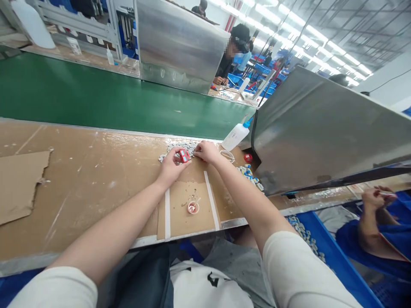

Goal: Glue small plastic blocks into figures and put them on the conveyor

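Between the fingers of my left hand (171, 168) is a small red piece with pale blue panels (184, 155), shaped rather like a toy car. It is held just in front of a heap of small grey pieces (181, 146) on the brown work surface. My right hand (207, 152) is at the right side of that heap, fingertips pinched together and pointing left. What they hold, if anything, is too small to make out. Nearer to me, between two white tape strips, stands a small clear cup with reddish contents (193, 208).
A squeeze bottle with a blue cap (236, 136) leans near the metal panel (321, 137) at right. Blue and yellow pieces (250, 176) lie beside my right forearm. Behind the bench runs a green belt (105, 96). Cardboard (22, 184) lies left; a co-worker's hands (375, 197) are at right.
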{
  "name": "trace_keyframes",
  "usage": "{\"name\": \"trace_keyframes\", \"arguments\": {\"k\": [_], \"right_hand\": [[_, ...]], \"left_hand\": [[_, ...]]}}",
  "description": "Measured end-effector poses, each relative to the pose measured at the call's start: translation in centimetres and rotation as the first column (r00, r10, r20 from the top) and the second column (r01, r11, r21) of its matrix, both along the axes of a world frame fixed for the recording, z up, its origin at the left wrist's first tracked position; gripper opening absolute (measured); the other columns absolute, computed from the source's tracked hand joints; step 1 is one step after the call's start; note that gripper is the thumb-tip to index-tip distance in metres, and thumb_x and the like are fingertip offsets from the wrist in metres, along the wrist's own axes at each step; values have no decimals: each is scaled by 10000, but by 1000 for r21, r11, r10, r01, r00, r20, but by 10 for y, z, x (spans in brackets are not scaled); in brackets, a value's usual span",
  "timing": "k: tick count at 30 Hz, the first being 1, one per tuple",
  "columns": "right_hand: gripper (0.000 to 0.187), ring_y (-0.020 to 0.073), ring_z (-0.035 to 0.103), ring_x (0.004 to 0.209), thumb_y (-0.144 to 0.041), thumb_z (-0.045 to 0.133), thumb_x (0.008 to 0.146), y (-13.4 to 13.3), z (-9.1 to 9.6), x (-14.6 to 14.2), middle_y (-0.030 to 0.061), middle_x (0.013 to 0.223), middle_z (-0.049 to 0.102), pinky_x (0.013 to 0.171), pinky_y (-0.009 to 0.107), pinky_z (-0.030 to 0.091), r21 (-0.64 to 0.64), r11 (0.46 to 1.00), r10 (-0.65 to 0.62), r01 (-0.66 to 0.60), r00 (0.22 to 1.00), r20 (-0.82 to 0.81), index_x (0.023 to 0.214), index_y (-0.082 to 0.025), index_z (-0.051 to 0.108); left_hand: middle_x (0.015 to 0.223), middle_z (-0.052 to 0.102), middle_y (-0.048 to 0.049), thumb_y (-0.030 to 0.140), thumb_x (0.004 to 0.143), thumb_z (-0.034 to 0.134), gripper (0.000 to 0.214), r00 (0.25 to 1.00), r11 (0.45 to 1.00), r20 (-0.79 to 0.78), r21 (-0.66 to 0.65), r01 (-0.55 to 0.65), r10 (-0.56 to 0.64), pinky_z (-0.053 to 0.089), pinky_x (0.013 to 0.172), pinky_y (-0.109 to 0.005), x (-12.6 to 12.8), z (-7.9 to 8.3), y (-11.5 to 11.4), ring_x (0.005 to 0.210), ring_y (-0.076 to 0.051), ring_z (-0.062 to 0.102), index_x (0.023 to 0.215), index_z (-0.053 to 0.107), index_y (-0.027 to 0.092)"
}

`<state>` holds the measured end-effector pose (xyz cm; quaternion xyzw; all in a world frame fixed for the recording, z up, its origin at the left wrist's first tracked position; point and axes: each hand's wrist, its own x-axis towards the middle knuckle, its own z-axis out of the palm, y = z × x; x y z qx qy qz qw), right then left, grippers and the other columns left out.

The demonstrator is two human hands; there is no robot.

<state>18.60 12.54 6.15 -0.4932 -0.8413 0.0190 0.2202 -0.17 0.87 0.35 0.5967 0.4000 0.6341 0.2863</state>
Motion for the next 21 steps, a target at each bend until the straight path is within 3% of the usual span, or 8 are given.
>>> {"name": "trace_keyframes", "arguments": {"k": [4,6,8,11,14,18,21], "right_hand": [[134,156,586,929,-244,804,836,-18,-7,8,78,982,701,954,323,461,12,997,82,-82,968,-238,882,-126,761],[220,129,619,876,-355,767,893,-34,-17,14,58,982,719,899,297,511,17,987,152,-159,904,-400,965,-147,760],[397,115,646,790,-525,713,927,-51,-30,18,68,974,725,788,280,556,21,977,185,-211,799,-573,1018,-139,741],[551,124,681,755,-654,768,839,-68,-48,20,74,923,721,757,292,609,19,956,205,-293,620,-757,990,-126,726],[541,117,684,729,-624,839,779,-73,-54,16,59,894,715,756,289,622,9,924,200,-381,465,-862,995,-135,750],[477,88,647,671,-536,917,720,-71,-55,8,47,889,694,688,257,596,-24,869,154,-494,316,-936,946,-145,761],[563,67,596,683,-636,901,708,-71,-55,4,14,827,614,621,210,563,-35,827,98,-561,205,-974,982,-184,708]], "left_hand": [[1143,732,-59,397,746,856,583,1000,1000,10,9,3,-3,526,760,-281,0,0,-1,873,-174,679,1258,652,203],[1097,739,-55,388,757,852,559,1000,1000,-1,18,0,0,530,758,-281,0,0,-2,872,-178,683,1245,654,200],[1079,736,-51,378,772,841,519,1000,1000,-22,28,10,-9,530,740,-272,1,0,-4,879,-180,685,1225,663,199],[1135,717,-46,368,790,827,483,998,998,-59,48,36,-33,540,734,-264,2,-1,-5,882,-166,685,1224,681,214],[1141,714,-36,375,809,827,479,991,997,-124,48,53,-47,563,768,-277,3,-4,-7,866,-156,679,1248,695,236],[1085,731,-17,384,826,832,474,980,999,-197,27,32,-27,562,767,-277,3,-4,-10,848,-153,676,1263,704,256],[1060,732,-5,387,837,827,468,980,999,-195,13,34,-31,561,766,-274,2,-3,-12,830,-145,678,1269,696,265]]}}
